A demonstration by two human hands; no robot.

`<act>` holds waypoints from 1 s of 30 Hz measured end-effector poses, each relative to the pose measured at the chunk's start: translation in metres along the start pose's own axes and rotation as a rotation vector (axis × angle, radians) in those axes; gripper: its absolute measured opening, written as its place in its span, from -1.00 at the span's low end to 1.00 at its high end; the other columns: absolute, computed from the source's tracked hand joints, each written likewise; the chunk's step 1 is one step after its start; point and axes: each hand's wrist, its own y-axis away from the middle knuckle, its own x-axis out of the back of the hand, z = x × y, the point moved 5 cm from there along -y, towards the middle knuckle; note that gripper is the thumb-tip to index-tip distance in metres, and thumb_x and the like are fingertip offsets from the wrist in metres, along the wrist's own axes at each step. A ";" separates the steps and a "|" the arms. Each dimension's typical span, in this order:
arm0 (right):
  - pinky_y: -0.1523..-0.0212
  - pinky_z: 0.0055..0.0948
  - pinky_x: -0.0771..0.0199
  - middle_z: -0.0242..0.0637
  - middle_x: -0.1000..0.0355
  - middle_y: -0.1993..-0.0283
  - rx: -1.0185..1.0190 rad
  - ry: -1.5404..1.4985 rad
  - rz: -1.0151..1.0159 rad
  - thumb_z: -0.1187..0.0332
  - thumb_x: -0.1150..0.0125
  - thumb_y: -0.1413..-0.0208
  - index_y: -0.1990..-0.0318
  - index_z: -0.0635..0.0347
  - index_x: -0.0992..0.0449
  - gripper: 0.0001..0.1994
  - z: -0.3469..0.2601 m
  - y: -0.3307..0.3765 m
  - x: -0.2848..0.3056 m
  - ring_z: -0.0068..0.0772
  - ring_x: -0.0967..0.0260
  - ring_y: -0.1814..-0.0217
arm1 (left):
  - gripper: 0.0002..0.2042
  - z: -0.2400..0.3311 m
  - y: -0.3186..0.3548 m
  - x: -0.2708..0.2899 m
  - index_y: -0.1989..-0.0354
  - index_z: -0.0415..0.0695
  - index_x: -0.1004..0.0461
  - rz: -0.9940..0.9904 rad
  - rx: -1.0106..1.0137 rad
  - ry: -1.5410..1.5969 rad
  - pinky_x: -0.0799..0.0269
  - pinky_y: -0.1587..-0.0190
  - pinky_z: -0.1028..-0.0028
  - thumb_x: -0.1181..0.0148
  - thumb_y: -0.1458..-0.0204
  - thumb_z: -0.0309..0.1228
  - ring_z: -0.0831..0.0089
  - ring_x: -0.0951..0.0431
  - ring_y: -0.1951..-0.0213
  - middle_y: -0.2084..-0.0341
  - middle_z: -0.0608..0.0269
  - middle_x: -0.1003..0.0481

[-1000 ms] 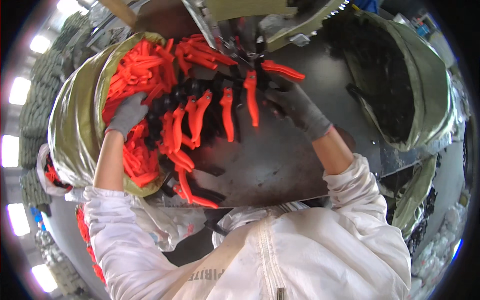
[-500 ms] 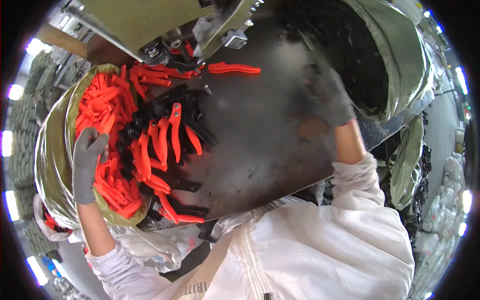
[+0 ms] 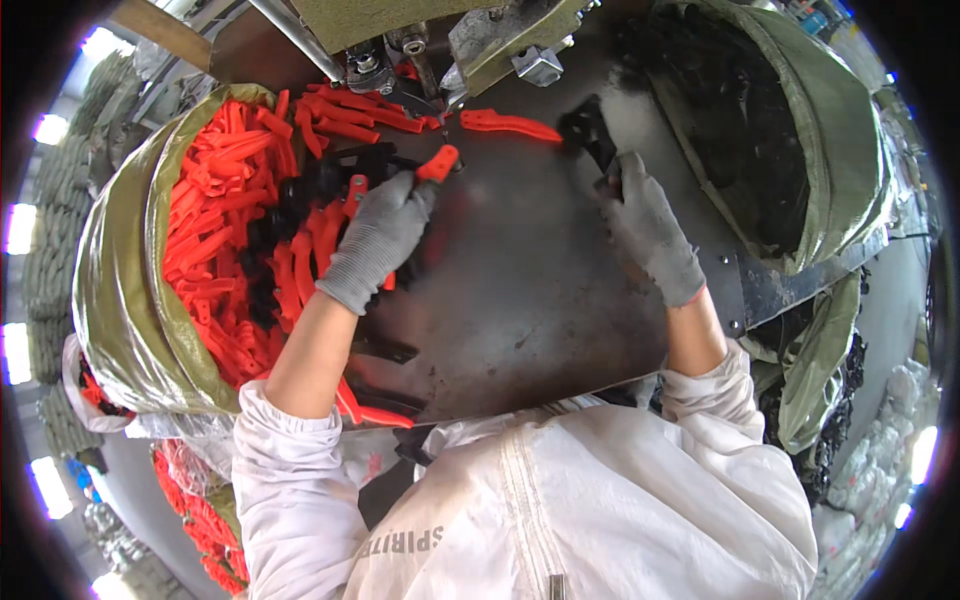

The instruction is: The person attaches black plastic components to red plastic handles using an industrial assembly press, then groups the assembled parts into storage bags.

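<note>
At the table's left edge a woven olive sack [image 3: 120, 290] stood open, its rim rolled down, heaped with slim orange plastic handle pieces [image 3: 215, 240] that spilled onto the dark, dull metal table [image 3: 520, 300] and mixed there with black plastic pieces [image 3: 320, 185]. The left hand [image 3: 380, 240], in a grey knitted glove, lay over that spill near the table's far-left part, its fingers closed on one orange piece [image 3: 438, 163]; the piece's rounded end stuck out beyond the fingertips, its long axis slanting toward the far edge and a little to the right. Just beyond it, at the far edge, stood a grey metal press fixture [image 3: 500, 40] with bolts, and a lone orange handle [image 3: 510, 124] lay flat beside it, lengthwise along that edge. The table's middle was bare, smooth sheet. The right hand [image 3: 650, 235], gloved alike, rested toward the far-right part, its fingers pinching a black, angular plastic part [image 3: 590, 130] that pointed toward the far edge. Past the right edge a second olive sack [image 3: 840, 140] held a dark mass of black parts.
</note>
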 end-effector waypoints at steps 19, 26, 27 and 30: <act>0.39 -0.49 -0.50 -0.32 -0.60 0.20 -0.042 -0.896 -0.369 0.38 -0.20 -0.30 -0.47 0.18 -0.24 -0.40 -0.097 -0.044 -0.054 -0.62 -0.41 0.39 | -0.58 0.057 -0.001 0.026 -0.13 -0.24 -0.55 -0.115 0.171 0.583 -0.69 0.14 0.32 -0.15 -0.36 -0.11 0.35 -0.69 0.27 0.24 0.15 -0.63; 0.48 -0.60 -0.34 -0.37 -0.54 0.23 -0.049 -0.779 -0.383 0.39 -0.18 -0.23 -0.47 0.15 -0.24 -0.37 -0.114 -0.035 -0.067 -0.66 -0.30 0.50 | -0.71 0.065 -0.003 0.028 0.07 -0.32 -0.63 -0.053 -0.005 0.436 -0.61 0.23 0.36 -0.12 -0.34 -0.31 0.37 -0.68 0.28 0.33 0.18 -0.67; 0.52 -0.58 -0.32 -0.38 -0.53 0.25 -0.097 -0.774 -0.353 0.39 -0.19 -0.22 -0.46 0.15 -0.25 -0.38 -0.114 -0.034 -0.069 -0.66 -0.30 0.50 | -0.71 0.062 -0.004 0.026 0.07 -0.32 -0.63 -0.036 0.005 0.433 -0.61 0.23 0.36 -0.12 -0.34 -0.31 0.37 -0.68 0.28 0.33 0.18 -0.67; 0.51 -0.55 -0.38 -0.36 -0.48 0.31 -0.151 -0.832 -0.511 0.45 -0.13 -0.29 -0.51 0.07 -0.17 -0.37 -0.109 -0.040 -0.090 -0.61 -0.33 0.52 | -0.74 0.046 -0.001 0.017 0.05 -0.24 -0.64 -0.125 0.104 0.433 -0.65 0.18 0.39 -0.11 -0.37 -0.31 0.33 -0.71 0.27 0.30 0.18 -0.68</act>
